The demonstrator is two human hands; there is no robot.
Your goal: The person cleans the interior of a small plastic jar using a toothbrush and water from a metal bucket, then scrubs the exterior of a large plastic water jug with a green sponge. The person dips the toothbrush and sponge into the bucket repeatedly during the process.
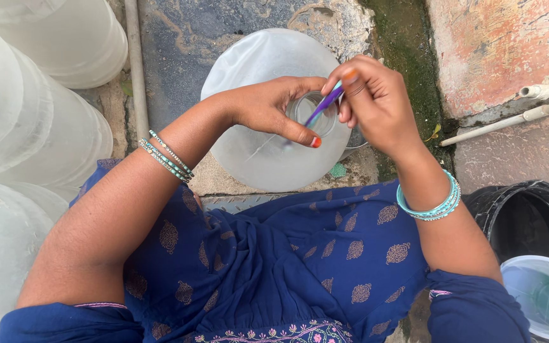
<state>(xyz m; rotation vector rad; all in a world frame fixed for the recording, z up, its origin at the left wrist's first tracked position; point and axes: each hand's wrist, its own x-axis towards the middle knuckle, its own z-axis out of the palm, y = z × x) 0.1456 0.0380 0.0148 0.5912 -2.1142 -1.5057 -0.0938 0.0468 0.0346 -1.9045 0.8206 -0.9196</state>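
A large translucent jug (268, 146) is seen from above, standing on stained concrete ground (179, 38) just in front of the person's knees. More jugs (39, 108) are stacked at the left; a black bucket (522, 209) is placed at the right. The jug's neck is gripped by the left hand (274, 108), fingers curled round it. A purple brush (323, 105), dipped into the neck, is pinched in the closed fingers of the right hand (376, 101).

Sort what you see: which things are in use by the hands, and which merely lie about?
In use: left hand; right hand; large translucent plastic water jug; thin purple stick.

Lying about: stacked translucent jugs; black round tub; white plastic pipe.
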